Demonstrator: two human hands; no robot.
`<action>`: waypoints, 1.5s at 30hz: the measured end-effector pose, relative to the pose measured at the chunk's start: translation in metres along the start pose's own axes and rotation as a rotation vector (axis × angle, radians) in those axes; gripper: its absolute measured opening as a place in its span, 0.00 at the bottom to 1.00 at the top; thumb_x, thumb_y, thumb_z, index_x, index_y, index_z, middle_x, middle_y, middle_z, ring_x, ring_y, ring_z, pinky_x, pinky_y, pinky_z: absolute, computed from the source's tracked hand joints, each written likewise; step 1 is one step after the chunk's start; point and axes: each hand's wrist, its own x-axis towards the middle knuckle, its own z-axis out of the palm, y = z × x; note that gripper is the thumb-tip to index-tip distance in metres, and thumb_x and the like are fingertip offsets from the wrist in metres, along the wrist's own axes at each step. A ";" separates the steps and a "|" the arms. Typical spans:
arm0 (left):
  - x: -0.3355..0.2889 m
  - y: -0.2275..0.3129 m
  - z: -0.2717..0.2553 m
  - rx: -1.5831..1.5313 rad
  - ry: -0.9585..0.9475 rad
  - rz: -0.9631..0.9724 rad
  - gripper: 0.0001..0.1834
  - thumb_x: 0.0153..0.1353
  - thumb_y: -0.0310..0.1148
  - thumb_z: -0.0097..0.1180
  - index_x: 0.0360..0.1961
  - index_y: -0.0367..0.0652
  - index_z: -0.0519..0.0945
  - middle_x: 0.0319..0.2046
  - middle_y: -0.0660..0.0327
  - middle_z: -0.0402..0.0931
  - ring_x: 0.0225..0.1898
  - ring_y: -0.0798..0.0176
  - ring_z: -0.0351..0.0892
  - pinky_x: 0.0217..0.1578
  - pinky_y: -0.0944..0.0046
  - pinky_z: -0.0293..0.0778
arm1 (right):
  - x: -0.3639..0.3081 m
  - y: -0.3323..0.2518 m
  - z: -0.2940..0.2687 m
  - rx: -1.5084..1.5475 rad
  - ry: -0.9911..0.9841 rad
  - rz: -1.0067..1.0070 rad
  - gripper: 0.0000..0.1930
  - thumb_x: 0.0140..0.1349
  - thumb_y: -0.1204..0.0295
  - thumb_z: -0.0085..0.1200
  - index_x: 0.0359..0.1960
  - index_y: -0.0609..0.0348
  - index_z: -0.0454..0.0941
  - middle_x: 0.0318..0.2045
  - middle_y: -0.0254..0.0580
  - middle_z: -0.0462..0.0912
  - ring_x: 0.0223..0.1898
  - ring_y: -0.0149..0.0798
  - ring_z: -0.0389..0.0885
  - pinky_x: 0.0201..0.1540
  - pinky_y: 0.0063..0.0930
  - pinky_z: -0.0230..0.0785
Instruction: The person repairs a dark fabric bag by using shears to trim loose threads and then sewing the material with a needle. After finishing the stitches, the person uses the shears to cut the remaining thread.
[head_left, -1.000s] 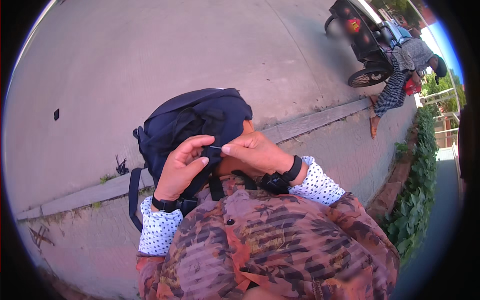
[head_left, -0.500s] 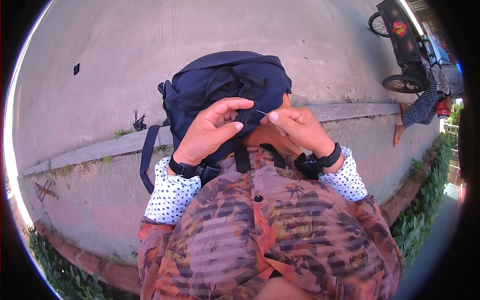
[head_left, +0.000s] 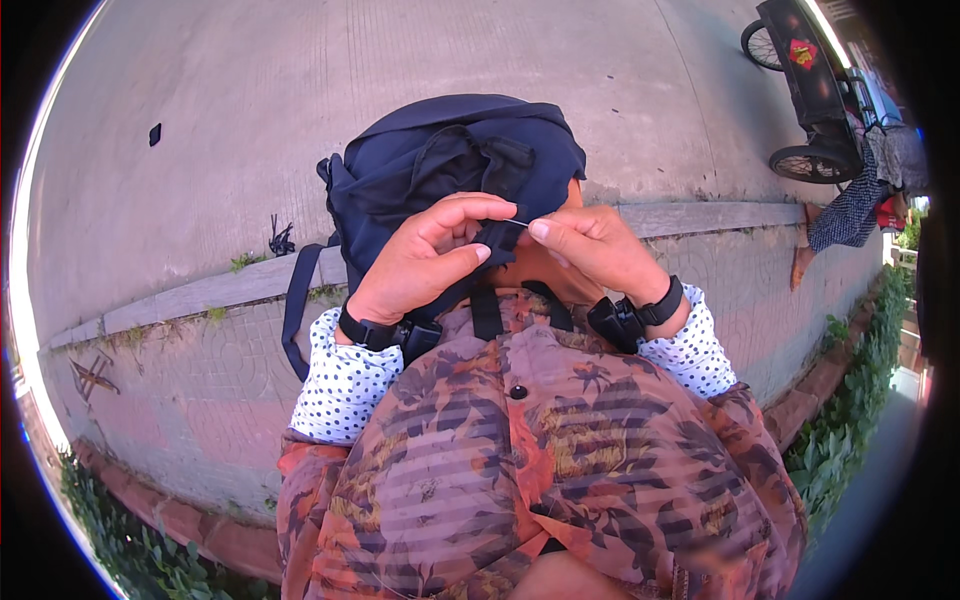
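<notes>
nearest is the wearer's leaf-print shirt (head_left: 420, 480), with a dark button (head_left: 518, 392) down its front. white dotted sleeves (head_left: 345, 385) end at black wristbands (head_left: 370, 335), one on each arm.

above the shirt the two hands face each other, close together. the right hand (head_left: 597, 245) pinches a thin, pale needle (head_left: 517, 222) between thumb and forefinger. the needle juts leftward out of that pinch into the narrow gap between the hands, its far end just beside the left forefinger's tip; whether they touch i cannot tell. the left hand (head_left: 425, 245) is half curled, thumb and forefinger standing apart; whether a fine thread runs there i cannot tell.

under and beyond the hands sits a dark blue bag (head_left: 385, 180), a loose strap (head_left: 297, 305) hanging at its left. behind it runs a pale kerb (head_left: 220, 285), with a small black bundle (head_left: 281, 240) just past it.

farther off, at upper right, a person (head_left: 850, 215) in patterned trousers is beside a dark cart (head_left: 805, 90), and a small black object (head_left: 155, 134) lies on the concrete at upper left.
</notes>
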 end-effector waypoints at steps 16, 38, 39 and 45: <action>-0.002 0.005 0.000 -0.038 0.047 -0.047 0.25 0.61 0.16 0.50 0.62 0.37 0.75 0.62 0.60 0.72 0.62 0.66 0.71 0.64 0.65 0.66 | -0.002 0.012 -0.006 -0.093 0.028 -0.062 0.16 0.73 0.62 0.53 0.42 0.63 0.87 0.26 0.28 0.79 0.31 0.21 0.73 0.36 0.19 0.65; -0.001 0.007 0.002 -0.060 -0.018 -0.044 0.26 0.60 0.15 0.49 0.61 0.37 0.75 0.62 0.58 0.72 0.65 0.63 0.71 0.66 0.62 0.64 | 0.000 0.004 -0.003 -0.037 -0.002 -0.055 0.14 0.73 0.64 0.54 0.42 0.63 0.87 0.21 0.22 0.75 0.24 0.17 0.68 0.27 0.17 0.59; -0.002 0.008 0.002 -0.095 -0.009 -0.068 0.26 0.60 0.15 0.49 0.62 0.37 0.75 0.62 0.58 0.72 0.64 0.64 0.71 0.66 0.62 0.65 | 0.000 0.005 -0.003 -0.037 -0.002 -0.055 0.14 0.73 0.64 0.54 0.42 0.63 0.87 0.21 0.22 0.75 0.24 0.17 0.68 0.27 0.17 0.59; -0.001 0.009 0.002 -0.068 0.036 -0.070 0.27 0.60 0.16 0.48 0.62 0.37 0.74 0.62 0.57 0.74 0.62 0.65 0.73 0.65 0.63 0.66 | 0.001 0.013 -0.005 -0.085 0.025 -0.104 0.15 0.73 0.64 0.54 0.42 0.63 0.87 0.21 0.23 0.75 0.26 0.18 0.68 0.28 0.17 0.59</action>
